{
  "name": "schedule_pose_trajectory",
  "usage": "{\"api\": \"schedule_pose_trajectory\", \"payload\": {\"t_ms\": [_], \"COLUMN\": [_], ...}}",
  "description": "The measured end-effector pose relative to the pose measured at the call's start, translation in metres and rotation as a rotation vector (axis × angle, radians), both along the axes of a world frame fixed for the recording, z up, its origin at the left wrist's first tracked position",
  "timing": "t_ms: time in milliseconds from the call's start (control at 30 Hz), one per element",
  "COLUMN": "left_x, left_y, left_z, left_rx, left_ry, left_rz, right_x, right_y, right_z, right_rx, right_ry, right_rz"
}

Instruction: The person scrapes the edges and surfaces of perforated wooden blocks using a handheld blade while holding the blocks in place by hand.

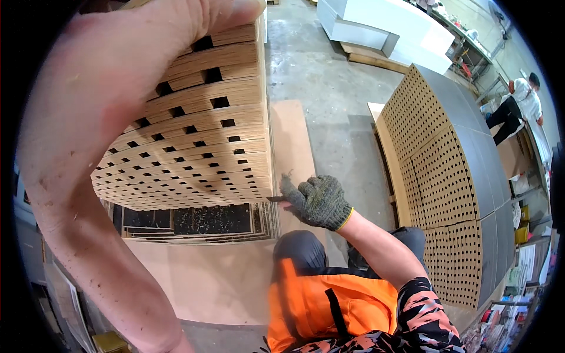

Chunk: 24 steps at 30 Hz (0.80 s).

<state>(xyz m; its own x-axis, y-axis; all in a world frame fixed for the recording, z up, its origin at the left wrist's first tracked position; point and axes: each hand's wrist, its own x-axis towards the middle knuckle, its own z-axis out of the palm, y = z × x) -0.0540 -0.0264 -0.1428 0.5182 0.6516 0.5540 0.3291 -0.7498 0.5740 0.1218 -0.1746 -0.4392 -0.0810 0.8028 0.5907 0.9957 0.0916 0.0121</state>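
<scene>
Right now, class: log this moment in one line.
left hand: grips perforated wood panel top | right hand: gloved, at panel's lower corner

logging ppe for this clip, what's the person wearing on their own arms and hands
The left hand and its forearm are bare, with no glove or sleeve, flecked with dust. The right hand wears a dark grey-green knitted work glove with a yellow cuff edge; that forearm is bare too.
</scene>
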Motion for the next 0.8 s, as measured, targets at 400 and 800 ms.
{"api": "schedule_pose_trajectory", "payload": {"t_ms": [400,800], "left_x": [-0.01,0.006], "left_y": [0.014,-0.002], "left_z": [-0.005,-0.002], "left_rx": [-0.009,0.033], "left_ry": [0.089,-0.122], "left_rz": [-0.073,-0.042], "right_x": [0.003,-0.036], "right_y": [0.004,-0.022], "right_z": [0.015,-0.003], "right_rx": [-0.012,0.085], "right_ry": [-0.018,0.482], "right_rz": [0.049,-0.079]}}
